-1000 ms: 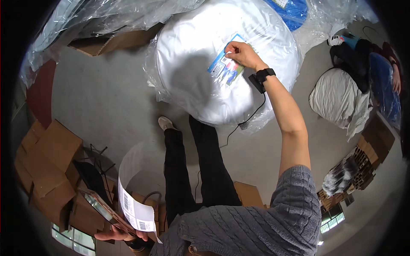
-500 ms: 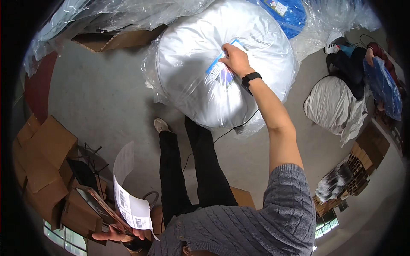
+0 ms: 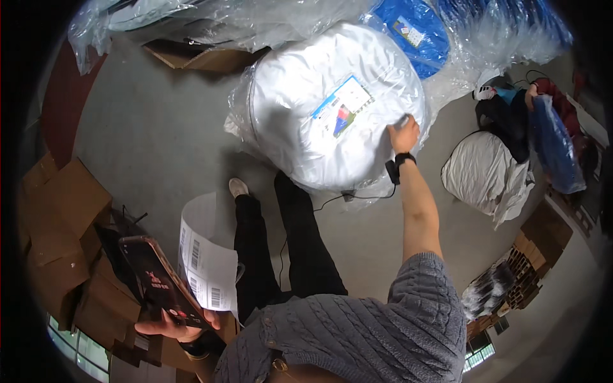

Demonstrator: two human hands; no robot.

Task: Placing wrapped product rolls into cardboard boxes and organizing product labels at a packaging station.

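Observation:
A large round white bundle [image 3: 287, 115] in clear plastic stands before me, with a printed card [image 3: 345, 105] on its top. My right hand [image 3: 404, 134] rests on the bundle's right side, thumb and bent fingers apart, nothing visible between them. A black band [image 3: 403, 157] circles that wrist. At the lower left, my left hand [image 3: 182, 327] is closed around a smartphone [image 3: 159, 277] with its screen lit. A curling strip of white barcode labels [image 3: 207, 271] stands beside the phone at the same hand; how the fingers hold it is hidden.
Cardboard boxes [image 3: 67, 204] are piled at the left. Plastic-wrapped goods and a blue round bundle [image 3: 408, 35] border the far side. A black cable [image 3: 332, 203] trails from the bundle past my legs. At the right, another person [image 3: 504, 115] handles a blue package beside a white bundle [image 3: 482, 172].
My right hand has left the printed card and moved right and nearer, onto the bundle's side. The card now lies uncovered. The phone in my left hand has turned, showing more of its screen.

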